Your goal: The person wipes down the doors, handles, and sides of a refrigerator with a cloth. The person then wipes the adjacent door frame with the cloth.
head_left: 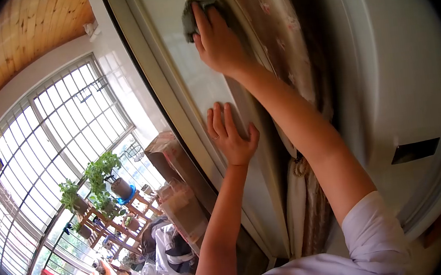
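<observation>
My right hand (pixel 218 41) reaches up and presses a crumpled dark grey cloth (pixel 197 12) against the upper part of a pale, glossy panel (pixel 175 35). Its fingers lie over the cloth, and part of the cloth is hidden beneath them. Lower on the same panel, my left hand (pixel 232 136) rests flat with its fingers spread and nothing in it. A ring shows on one of its fingers. The panel looks like a door or its frame, with long raised edges running along it.
Close to the right of the panel hangs a flowered curtain (pixel 273 24), tied by a cord (pixel 300 168). A large white appliance-like surface (pixel 404 91) stands further right. At left are a barred window (pixel 68 116), potted plants (pixel 103 171) on a wooden stand, cardboard boxes (pixel 181 200) and bags (pixel 165 250).
</observation>
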Demonstrator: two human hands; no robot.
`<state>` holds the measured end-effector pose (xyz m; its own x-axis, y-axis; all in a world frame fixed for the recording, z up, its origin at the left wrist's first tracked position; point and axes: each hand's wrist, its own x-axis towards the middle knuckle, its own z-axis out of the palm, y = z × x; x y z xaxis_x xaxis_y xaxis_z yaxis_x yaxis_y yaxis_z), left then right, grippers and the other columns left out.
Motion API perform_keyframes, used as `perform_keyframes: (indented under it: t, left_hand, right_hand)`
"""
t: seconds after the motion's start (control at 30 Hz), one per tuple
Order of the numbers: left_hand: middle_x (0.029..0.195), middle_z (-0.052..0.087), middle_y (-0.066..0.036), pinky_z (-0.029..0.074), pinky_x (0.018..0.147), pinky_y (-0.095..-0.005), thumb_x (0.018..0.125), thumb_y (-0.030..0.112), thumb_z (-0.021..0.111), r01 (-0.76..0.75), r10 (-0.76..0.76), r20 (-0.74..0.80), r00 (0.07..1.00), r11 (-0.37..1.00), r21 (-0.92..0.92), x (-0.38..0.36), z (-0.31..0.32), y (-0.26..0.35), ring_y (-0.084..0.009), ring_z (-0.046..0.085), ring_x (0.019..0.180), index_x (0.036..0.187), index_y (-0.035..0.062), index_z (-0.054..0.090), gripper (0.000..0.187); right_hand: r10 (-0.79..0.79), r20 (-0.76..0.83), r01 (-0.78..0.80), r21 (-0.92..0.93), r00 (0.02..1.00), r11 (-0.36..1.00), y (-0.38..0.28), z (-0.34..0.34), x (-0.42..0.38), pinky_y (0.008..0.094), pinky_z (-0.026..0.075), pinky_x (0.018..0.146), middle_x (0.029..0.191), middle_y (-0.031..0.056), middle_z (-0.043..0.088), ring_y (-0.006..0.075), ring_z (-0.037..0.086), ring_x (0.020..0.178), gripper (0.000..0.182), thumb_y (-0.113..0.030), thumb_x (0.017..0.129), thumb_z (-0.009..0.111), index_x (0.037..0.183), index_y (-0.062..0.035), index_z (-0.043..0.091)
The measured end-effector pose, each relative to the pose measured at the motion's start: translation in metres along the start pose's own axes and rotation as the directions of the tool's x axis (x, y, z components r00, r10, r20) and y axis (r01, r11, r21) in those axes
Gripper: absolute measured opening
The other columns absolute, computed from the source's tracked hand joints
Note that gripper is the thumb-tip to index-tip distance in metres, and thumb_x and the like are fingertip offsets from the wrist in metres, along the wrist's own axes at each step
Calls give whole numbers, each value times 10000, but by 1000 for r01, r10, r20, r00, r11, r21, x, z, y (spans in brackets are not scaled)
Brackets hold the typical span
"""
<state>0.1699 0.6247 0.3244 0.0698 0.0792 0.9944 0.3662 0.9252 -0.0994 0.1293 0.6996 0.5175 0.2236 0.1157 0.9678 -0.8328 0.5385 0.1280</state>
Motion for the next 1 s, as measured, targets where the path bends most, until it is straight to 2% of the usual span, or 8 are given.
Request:
perform_keyframes:
  t: [0.1,0.17,0.23,0.3,0.43,0.63,0.73,1.0]
  left_hand:
    - [1389,388,-195,267,1068,-522,700,167,618,11,-11,-1,1000,1000,-6,1,-1,2,-411,324,1296,1325,8,449,667]
    - [1392,389,-196,287,1063,-514,702,163,620,6,-6,-10,1000,1000,-2,0,-1,2,-410,319,1303,1322,14,460,657]
    - [1396,390,-197,308,1057,-507,705,160,621,3,-2,-15,1000,1000,5,0,-2,2,-410,315,1309,1319,20,471,647]
    - [1383,402,-198,284,1066,-520,695,177,614,6,-6,-23,1000,1000,-7,-1,0,1,-415,334,1290,1316,9,464,661]
    - [1385,399,-201,290,1060,-522,712,215,612,8,-8,-24,1000,1000,-13,0,-1,3,-415,329,1298,1320,13,462,658]
    - [1389,393,-202,290,1059,-517,727,239,630,14,-14,-3,1000,1000,0,0,-3,2,-418,330,1295,1328,17,454,666]
    - [1397,389,-195,297,1060,-502,697,193,654,24,-24,2,1000,999,-34,1,-5,2,-408,328,1305,1339,25,452,694]
    - [1405,384,-193,295,1067,-489,684,170,652,30,-30,-10,999,998,-58,3,-6,5,-408,324,1314,1357,30,433,721]
  right_hand:
    - [58,80,-65,88,995,994,12,8,34,459,499,832,1232,273,418,450,499,1066,639,-173,852,589,1404,-31,302]
    - [-14,1,13,22,1000,1000,19,22,55,457,477,857,1157,233,451,401,488,1075,651,-173,842,583,1402,-2,299]
    - [74,37,-74,8,997,997,18,27,76,439,479,879,1192,220,438,389,486,1096,686,-194,838,597,1419,-15,280]
    - [142,146,-142,-10,979,990,26,35,101,463,310,1081,1418,276,310,409,338,1311,653,-173,896,518,1447,-22,201]
    - [161,96,-153,-85,982,984,27,46,133,484,354,1043,1402,300,320,443,374,1271,653,-174,881,491,1449,-27,205]
    - [239,111,-222,-145,965,964,11,43,159,475,442,946,1283,229,421,393,467,1152,623,-133,872,471,1453,-79,252]
    - [197,-19,-190,-364,980,912,3,50,158,430,475,900,1256,196,444,378,469,1082,558,-116,884,473,1420,-79,323]
    - [39,-138,-78,-289,990,954,23,54,148,450,461,881,1178,184,484,373,476,1079,536,-188,865,551,1367,-64,411]
